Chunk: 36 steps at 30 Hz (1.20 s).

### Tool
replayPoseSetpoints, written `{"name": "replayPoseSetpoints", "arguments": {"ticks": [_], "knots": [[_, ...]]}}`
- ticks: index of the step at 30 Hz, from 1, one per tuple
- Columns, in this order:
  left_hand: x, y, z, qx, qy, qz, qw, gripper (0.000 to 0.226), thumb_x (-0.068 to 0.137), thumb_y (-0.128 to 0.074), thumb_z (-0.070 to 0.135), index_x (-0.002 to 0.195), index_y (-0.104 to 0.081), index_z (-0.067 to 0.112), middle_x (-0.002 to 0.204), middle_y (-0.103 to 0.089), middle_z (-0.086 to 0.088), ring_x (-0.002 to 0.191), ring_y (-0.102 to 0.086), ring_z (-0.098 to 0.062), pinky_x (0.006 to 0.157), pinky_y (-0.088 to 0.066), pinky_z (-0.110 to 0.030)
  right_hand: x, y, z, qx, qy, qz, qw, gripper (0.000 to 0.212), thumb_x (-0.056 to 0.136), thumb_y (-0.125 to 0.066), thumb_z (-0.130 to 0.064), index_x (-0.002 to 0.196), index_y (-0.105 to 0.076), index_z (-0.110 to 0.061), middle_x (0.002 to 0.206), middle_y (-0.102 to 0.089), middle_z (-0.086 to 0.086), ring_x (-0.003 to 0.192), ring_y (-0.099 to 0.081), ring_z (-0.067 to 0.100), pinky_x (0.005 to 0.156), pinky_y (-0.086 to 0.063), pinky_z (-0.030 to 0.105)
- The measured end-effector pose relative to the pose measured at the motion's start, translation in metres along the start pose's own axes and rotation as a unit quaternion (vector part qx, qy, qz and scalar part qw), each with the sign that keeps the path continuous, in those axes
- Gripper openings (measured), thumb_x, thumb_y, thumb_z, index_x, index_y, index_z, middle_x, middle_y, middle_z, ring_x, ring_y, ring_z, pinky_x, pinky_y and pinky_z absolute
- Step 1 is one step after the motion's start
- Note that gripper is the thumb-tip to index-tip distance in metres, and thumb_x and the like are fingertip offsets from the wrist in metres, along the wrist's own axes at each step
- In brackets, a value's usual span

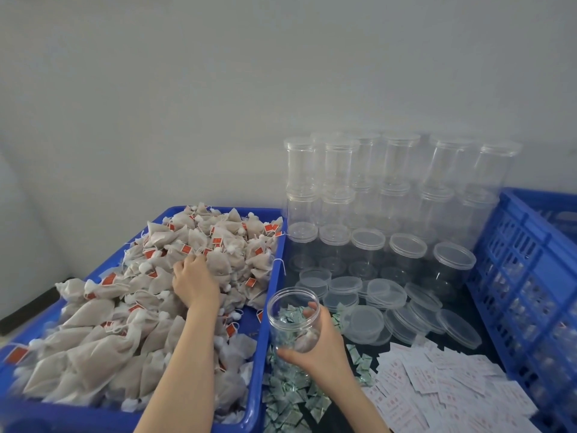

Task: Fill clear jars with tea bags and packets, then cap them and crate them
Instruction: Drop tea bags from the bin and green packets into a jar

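Green-white packets (288,398) lie heaped at the bottom centre of the frame, white slips (437,385) to their right on the dark bench (340,414). Right hand (321,345) grips an open clear jar (293,320) just above the packets, fingers curled round its wall; one tea bag visible inside. Left hand (195,281) reaches into the tea bags (150,295) piled in a blue tray (260,339), left of frame; fingertips buried, state cannot be told. Capped empty jars (374,189) stacked upper right, loose lids (402,310) below them, blue crate (527,276) at right edge.
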State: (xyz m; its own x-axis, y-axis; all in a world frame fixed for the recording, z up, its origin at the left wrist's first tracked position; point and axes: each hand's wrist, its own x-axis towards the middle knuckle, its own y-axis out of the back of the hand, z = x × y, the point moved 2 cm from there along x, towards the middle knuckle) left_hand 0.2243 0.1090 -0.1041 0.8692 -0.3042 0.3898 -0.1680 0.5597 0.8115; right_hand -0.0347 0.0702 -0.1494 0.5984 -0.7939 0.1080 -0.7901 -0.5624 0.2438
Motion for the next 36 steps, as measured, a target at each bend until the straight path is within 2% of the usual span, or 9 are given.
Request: {"name": "replayPoseSetpoints", "arguments": {"ticks": [7,11,14,18,23,26,29,33,36], "knots": [[0.005,0.021,0.007,-0.01,-0.008,0.058,0.998,0.012,0.087,-0.067,0.008,0.098,-0.072,0.007,0.079,-0.066,-0.012,0.069,-0.051,-0.024,0.055,-0.037,-0.032,0.0,0.001,-0.002,0.005,-0.008,0.007,1.0,0.086,0.048,-0.091,-0.041,0.117,-0.041,-0.05,0.119,-0.054,-0.028,0.107,-0.045,-0.027,0.077,-0.037,-0.005],[-0.001,0.044,0.023,-0.161,-0.04,0.085,0.982,0.022,0.093,-0.061,0.024,0.11,-0.071,0.012,0.086,-0.071,-0.009,0.076,-0.062,-0.024,0.061,-0.044,-0.033,0.001,-0.001,-0.002,0.008,-0.008,0.004,1.0,0.09,0.05,-0.092,-0.04,0.123,-0.04,-0.049,0.124,-0.054,-0.027,0.114,-0.05,-0.015,0.086,-0.04,0.004],[-0.005,0.054,0.037,-0.33,-0.101,-0.003,0.938,0.024,0.093,-0.062,0.025,0.114,-0.07,0.02,0.094,-0.072,0.0,0.083,-0.064,-0.013,0.077,-0.048,-0.025,0.003,-0.002,-0.001,0.003,-0.006,0.002,1.0,0.095,0.05,-0.09,-0.041,0.127,-0.037,-0.049,0.127,-0.052,-0.027,0.121,-0.048,-0.01,0.092,-0.038,0.009],[-0.018,0.061,0.053,-0.472,-0.144,-0.192,0.848,0.021,0.092,-0.061,0.018,0.102,-0.069,0.035,0.086,-0.072,0.012,0.078,-0.065,0.0,0.072,-0.052,-0.019,0.006,-0.002,-0.002,-0.006,-0.009,0.0,1.0,0.088,0.048,-0.087,-0.045,0.119,-0.037,-0.053,0.122,-0.052,-0.03,0.114,-0.045,-0.02,0.085,-0.039,0.005],[-0.032,0.061,0.067,-0.475,-0.207,-0.353,0.779,0.025,0.093,-0.059,0.009,0.094,-0.072,0.031,0.088,-0.074,0.008,0.078,-0.068,-0.003,0.066,-0.052,-0.016,0.007,-0.002,0.003,-0.004,-0.011,0.014,1.0,0.085,0.05,-0.091,-0.04,0.119,-0.042,-0.048,0.122,-0.058,-0.025,0.112,-0.053,-0.014,0.086,-0.042,0.004],[-0.037,0.059,0.07,-0.447,-0.234,-0.398,0.766,0.024,0.094,-0.058,0.008,0.094,-0.073,0.027,0.084,-0.073,0.007,0.072,-0.064,0.0,0.061,-0.049,-0.013,0.007,-0.001,0.006,-0.012,-0.015,0.021,1.0,0.083,0.049,-0.091,-0.042,0.116,-0.041,-0.051,0.12,-0.056,-0.028,0.113,-0.05,-0.017,0.085,-0.039,0.002],[-0.041,0.058,0.073,-0.416,-0.251,-0.42,0.766,0.023,0.093,-0.058,0.008,0.093,-0.073,0.027,0.085,-0.073,0.01,0.072,-0.063,0.002,0.06,-0.048,-0.012,0.007,-0.001,0.008,-0.009,-0.012,0.024,1.0,0.082,0.049,-0.091,-0.042,0.115,-0.042,-0.05,0.117,-0.058,-0.029,0.11,-0.05,-0.019,0.082,-0.039,-0.001],[-0.052,0.054,0.079,-0.324,-0.31,-0.45,0.772,0.019,0.09,-0.064,0.014,0.092,-0.074,0.03,0.089,-0.073,0.01,0.082,-0.066,0.0,0.073,-0.051,-0.014,0.006,0.0,0.005,0.009,0.002,0.024,1.0,0.084,0.049,-0.089,-0.042,0.119,-0.044,-0.047,0.116,-0.055,-0.041,0.111,-0.053,-0.017,0.082,-0.041,0.0],[-0.065,0.046,0.087,-0.252,-0.355,-0.417,0.797,0.018,0.085,-0.067,0.019,0.092,-0.07,0.035,0.085,-0.073,0.011,0.075,-0.062,0.002,0.072,-0.05,-0.015,0.009,0.002,0.006,0.016,0.0,0.026,1.0,0.083,0.049,-0.089,-0.038,0.121,-0.046,-0.042,0.116,-0.06,-0.036,0.107,-0.057,-0.014,0.081,-0.044,0.003]]}}
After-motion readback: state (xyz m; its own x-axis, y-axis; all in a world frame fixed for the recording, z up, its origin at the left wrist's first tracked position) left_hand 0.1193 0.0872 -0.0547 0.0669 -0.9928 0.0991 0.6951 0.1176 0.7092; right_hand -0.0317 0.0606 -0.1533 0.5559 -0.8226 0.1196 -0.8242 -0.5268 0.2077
